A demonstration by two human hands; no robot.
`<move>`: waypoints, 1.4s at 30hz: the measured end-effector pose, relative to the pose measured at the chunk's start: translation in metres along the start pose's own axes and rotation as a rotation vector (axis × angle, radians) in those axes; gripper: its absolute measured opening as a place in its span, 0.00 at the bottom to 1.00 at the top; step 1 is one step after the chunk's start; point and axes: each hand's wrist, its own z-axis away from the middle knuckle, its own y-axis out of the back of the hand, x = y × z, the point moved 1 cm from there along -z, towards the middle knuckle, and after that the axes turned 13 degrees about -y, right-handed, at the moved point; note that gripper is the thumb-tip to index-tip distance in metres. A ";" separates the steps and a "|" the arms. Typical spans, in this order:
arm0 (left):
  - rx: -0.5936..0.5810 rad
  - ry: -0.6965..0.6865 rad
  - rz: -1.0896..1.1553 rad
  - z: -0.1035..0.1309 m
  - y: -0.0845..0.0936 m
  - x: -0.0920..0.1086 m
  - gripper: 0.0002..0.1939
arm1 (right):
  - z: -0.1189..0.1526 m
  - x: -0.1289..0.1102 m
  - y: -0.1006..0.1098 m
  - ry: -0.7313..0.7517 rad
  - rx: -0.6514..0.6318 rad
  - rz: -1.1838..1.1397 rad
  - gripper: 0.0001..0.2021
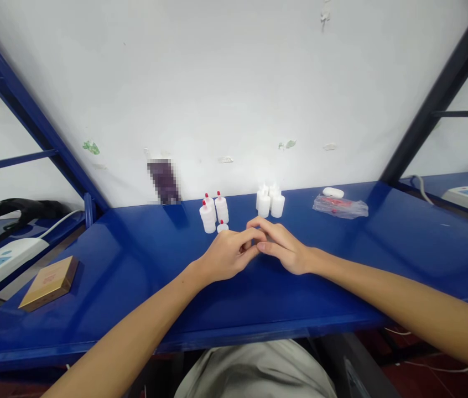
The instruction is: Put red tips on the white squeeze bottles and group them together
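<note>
Over the middle of the blue desk (151, 265), my left hand (229, 253) and my right hand (282, 247) meet at the fingertips. The left fingers are curled in, and those of the right bend over to touch them. Whatever may lie between them is hidden. Just beyond my left hand stand several white squeeze bottles (208, 218) with red caps, one largely covered by that hand. Behind my right hand is a cluster of several white bottles (276, 206) on which no red caps show.
A clear plastic bag (341, 207) with red pieces lies at the back right, beside a small white rounded case (333, 192). On the left is a gold box (50, 282). A pixelated dark object (165, 181) leans at the wall. Power strips (4, 268) flank the desk.
</note>
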 end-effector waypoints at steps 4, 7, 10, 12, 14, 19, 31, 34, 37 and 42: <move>-0.056 0.009 0.042 -0.002 0.001 0.005 0.06 | 0.001 -0.002 0.000 -0.036 0.000 0.007 0.11; -0.055 -0.008 0.011 -0.002 0.001 0.004 0.07 | 0.002 -0.003 0.000 -0.058 0.008 0.027 0.08; -0.057 -0.026 -0.017 -0.001 0.000 0.003 0.08 | 0.002 -0.005 0.000 -0.079 0.004 0.045 0.06; -0.074 -0.025 -0.022 -0.001 0.001 0.002 0.08 | 0.001 -0.005 -0.001 -0.080 0.000 0.049 0.07; -0.093 -0.022 -0.020 -0.002 0.001 0.003 0.08 | 0.001 -0.004 -0.002 -0.067 -0.003 0.038 0.07; -0.104 -0.024 0.029 -0.002 0.001 0.003 0.08 | 0.000 0.002 -0.004 -0.051 0.022 -0.046 0.07; -0.080 0.418 -0.605 -0.001 0.058 -0.028 0.12 | -0.012 0.021 0.001 -0.190 0.358 0.002 0.15; -0.208 0.469 -0.715 -0.001 0.059 -0.028 0.15 | -0.008 0.018 0.005 -0.118 0.386 0.004 0.13; -0.292 0.490 -0.780 -0.001 0.054 -0.028 0.16 | -0.008 0.017 0.006 -0.110 0.365 -0.045 0.11; -0.359 0.522 -0.804 0.001 0.048 -0.029 0.18 | -0.012 0.019 0.004 -0.182 0.347 -0.118 0.09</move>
